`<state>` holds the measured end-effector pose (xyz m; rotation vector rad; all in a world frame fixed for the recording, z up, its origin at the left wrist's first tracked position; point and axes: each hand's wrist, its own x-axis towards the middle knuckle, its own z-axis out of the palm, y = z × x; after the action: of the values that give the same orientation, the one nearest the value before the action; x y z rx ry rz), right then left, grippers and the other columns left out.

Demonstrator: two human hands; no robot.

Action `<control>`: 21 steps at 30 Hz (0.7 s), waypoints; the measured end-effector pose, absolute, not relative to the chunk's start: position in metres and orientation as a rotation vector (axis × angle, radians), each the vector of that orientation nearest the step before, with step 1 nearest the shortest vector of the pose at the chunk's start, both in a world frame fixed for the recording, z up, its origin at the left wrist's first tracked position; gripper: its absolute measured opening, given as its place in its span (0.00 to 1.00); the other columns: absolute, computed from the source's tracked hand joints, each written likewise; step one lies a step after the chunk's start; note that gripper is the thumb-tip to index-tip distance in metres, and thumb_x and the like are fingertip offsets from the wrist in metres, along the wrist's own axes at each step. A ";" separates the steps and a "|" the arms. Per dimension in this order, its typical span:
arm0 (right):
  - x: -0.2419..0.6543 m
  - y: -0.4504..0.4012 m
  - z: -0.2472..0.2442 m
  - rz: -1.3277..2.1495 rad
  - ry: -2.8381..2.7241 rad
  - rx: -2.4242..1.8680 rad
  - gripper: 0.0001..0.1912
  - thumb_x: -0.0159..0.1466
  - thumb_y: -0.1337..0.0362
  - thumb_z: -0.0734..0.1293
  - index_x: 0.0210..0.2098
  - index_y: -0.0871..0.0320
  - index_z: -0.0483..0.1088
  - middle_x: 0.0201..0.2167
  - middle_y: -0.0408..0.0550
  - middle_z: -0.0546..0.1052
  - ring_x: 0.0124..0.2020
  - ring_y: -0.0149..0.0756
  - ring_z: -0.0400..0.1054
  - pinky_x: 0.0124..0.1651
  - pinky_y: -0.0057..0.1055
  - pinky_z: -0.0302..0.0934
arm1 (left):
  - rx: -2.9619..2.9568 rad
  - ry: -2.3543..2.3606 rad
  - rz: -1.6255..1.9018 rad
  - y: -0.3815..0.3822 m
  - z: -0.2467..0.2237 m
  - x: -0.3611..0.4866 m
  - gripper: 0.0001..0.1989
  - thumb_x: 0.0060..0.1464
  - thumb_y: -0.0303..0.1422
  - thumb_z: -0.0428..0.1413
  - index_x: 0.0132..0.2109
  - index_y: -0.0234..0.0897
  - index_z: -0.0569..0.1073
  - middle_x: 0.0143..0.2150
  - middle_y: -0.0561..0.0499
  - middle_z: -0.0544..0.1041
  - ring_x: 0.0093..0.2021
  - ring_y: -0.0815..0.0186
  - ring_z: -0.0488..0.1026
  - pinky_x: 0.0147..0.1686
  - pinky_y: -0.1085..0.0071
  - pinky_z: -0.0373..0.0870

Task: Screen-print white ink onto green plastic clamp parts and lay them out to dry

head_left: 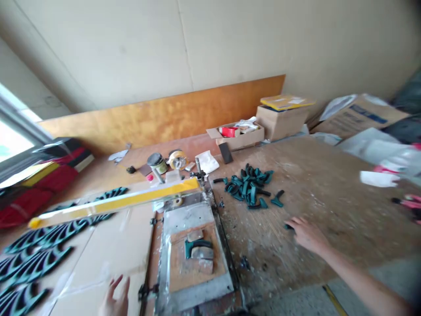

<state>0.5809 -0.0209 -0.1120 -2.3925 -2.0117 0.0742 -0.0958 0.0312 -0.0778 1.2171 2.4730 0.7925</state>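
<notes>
My right hand (304, 232) is over the right part of the worktable, its fingers closed on a small dark green plastic piece (289, 227), mostly hidden under them. Just beyond lies a pile of dark green T-shaped plastic pieces with curved arms (250, 184). A similar green piece (198, 244) rests in a holder on the brown board (177, 274) of the metal base plate (189, 215). My left hand (115, 298) hovers at the bottom edge near the cardboard sheet (105, 254), fingers apart and nothing in them.
Fanned rows of green pieces (46, 237) lie on the cardboard at left. A yellow-edged bar (121, 202) crosses above it. Behind stand a jar (157, 163), a tape roll (178, 159) and an open carton (241, 138). Red boxes (39, 188) sit at far left.
</notes>
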 end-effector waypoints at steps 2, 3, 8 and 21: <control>0.573 -0.007 -0.117 0.164 -2.074 -2.383 0.26 0.52 0.76 0.58 0.47 0.56 0.74 0.48 0.56 0.75 0.52 0.48 0.66 0.52 0.41 0.61 | 1.167 2.423 0.847 0.033 -0.079 -0.100 0.13 0.54 0.43 0.52 0.42 0.43 0.74 0.50 0.47 0.77 0.48 0.53 0.75 0.42 0.61 0.72; 0.567 0.000 -0.118 0.186 -2.079 -2.389 0.25 0.52 0.76 0.58 0.46 0.56 0.74 0.47 0.57 0.75 0.51 0.48 0.67 0.51 0.40 0.62 | 1.156 2.380 0.893 0.036 -0.078 -0.100 0.15 0.53 0.43 0.52 0.42 0.41 0.74 0.51 0.46 0.76 0.51 0.52 0.73 0.44 0.61 0.72; 0.525 0.036 -0.110 0.108 -2.019 -2.222 0.20 0.58 0.66 0.57 0.48 0.56 0.69 0.46 0.56 0.75 0.40 0.46 0.71 0.39 0.38 0.64 | 1.082 2.090 1.202 0.060 -0.039 -0.077 0.27 0.50 0.49 0.52 0.49 0.33 0.73 0.47 0.40 0.77 0.48 0.56 0.74 0.46 0.63 0.70; 0.497 0.041 -0.136 0.626 -1.769 -2.035 0.10 0.49 0.57 0.63 0.26 0.53 0.72 0.32 0.54 0.78 0.35 0.48 0.72 0.39 0.41 0.64 | 0.986 1.232 1.699 0.100 0.110 -0.052 0.28 0.55 0.55 0.47 0.36 0.31 0.74 0.21 0.52 0.73 0.20 0.72 0.68 0.22 0.76 0.67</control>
<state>0.4967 0.0414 -0.1357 -2.0353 -1.7687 0.6256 -0.0519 0.0997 0.1102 0.9863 1.2320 1.6990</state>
